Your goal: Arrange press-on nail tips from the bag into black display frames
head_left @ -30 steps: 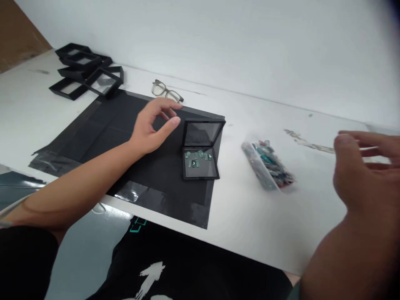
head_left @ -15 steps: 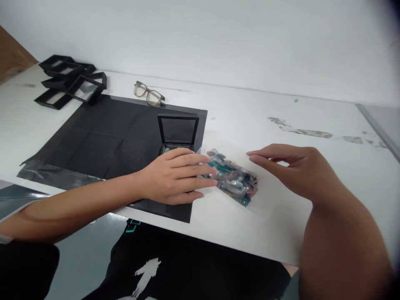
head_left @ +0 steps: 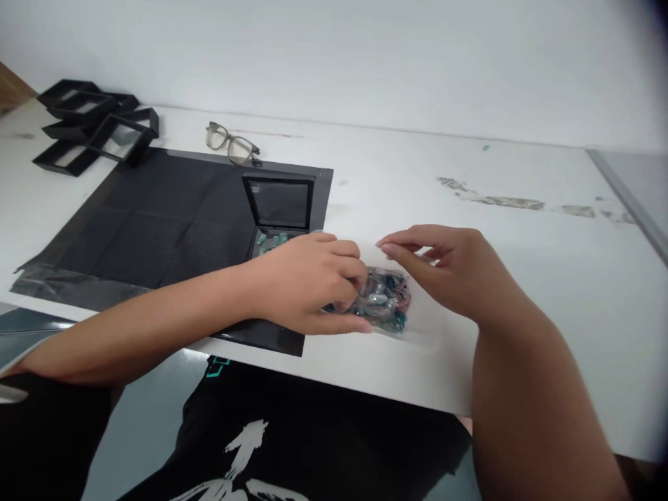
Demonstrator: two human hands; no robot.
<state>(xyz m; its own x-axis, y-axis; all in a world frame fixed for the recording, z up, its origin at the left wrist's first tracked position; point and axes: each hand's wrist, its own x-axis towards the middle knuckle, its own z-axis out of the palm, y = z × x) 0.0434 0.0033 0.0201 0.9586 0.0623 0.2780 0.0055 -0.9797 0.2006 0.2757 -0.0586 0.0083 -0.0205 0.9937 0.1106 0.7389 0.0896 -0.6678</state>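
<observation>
Left hand: the left hand (head_left: 307, 282) lies palm down on the near end of the clear bag (head_left: 383, 303); its fingers curl over the bag's left part and the thumb presses flat along the bag's near side. It looks closed on the plastic, but the fingertips are hidden, so how tight the hold is cannot be told.
Right hand: the right hand (head_left: 451, 268) sits at the bag's far right side, thumb and forefinger brought nearly together at the bag's upper edge; whether they pinch the plastic cannot be told.
Clear bag: it holds small teal, grey and pink pieces and lies flat on the white worktop (head_left: 522, 264), near the front edge, just right of the black mat (head_left: 156, 223).
Display case: a small black case (head_left: 279, 212) stands open at the mat's right edge, its lid upright; a few pale green pieces (head_left: 268, 240) show in its base, which the left hand partly covers.
Mat: it covers the worktop's left part and reaches the front edge.
Glasses: a pair of glasses (head_left: 229, 145) rests just beyond the mat's far edge.
Spare cases: a heap of empty black cases (head_left: 91, 122) lies at the far left corner.
Room: a plain white wall (head_left: 365, 56) rises behind the worktop; smudges (head_left: 490, 200) mark the surface toward the right.
</observation>
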